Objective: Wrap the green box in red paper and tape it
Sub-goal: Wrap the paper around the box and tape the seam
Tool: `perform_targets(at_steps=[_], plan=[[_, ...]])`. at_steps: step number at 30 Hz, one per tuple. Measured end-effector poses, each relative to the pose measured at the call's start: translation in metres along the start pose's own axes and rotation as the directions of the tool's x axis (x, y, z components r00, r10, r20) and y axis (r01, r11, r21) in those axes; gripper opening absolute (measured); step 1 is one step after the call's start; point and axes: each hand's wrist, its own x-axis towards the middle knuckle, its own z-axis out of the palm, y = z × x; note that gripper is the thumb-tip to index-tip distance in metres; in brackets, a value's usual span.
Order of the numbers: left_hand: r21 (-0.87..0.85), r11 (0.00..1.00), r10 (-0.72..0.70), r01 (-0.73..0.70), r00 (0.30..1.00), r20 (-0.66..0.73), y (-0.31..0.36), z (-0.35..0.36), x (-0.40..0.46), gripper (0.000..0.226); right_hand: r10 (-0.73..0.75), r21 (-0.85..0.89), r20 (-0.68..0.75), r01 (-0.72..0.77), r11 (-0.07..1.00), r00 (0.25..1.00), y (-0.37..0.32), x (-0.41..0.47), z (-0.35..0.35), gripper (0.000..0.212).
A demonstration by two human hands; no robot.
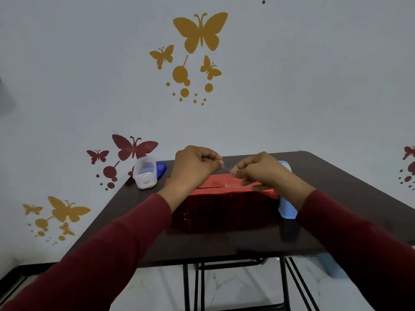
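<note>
Dark table point(336, 187) against a butterfly-decal wall. Red-wrapped box point(224, 205) sits directly under both hands, seam up. Left hand point(193, 167) and right hand point(258, 171) each pinch an end of a clear tape strip point(226, 172) — stretched taut just above the seam, likely to land it flat. Clear lidless container point(144, 172) beyond the left hand.

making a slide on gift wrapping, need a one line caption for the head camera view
Both hands, left and right, stretch a strip of clear tape above the red-wrapped box on a dark table.
</note>
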Motion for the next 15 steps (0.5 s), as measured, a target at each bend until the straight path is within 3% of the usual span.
perform_targets(at_steps=[8, 12, 15], plan=[[-0.042, 0.961, -0.273, 0.273, 0.962, 0.01, -0.027, -0.008, 0.009, 0.01, 0.128, -0.055, 0.174, -0.121, 0.991, 0.976, -0.017, 0.032, 0.016, 0.016], [0.021, 0.903, -0.429, 0.429, 0.903, 0.008, -0.039, -0.002, 0.014, 0.004, 0.2, -0.16, 0.18, -0.172, 0.972, 0.963, -0.017, 0.051, 0.027, 0.014], [0.091, 0.878, -0.473, 0.469, 0.881, 0.022, -0.047, 0.005, 0.017, 0.007, 0.262, -0.236, 0.167, -0.219, 0.947, 0.951, -0.016, 0.066, 0.034, 0.018]])
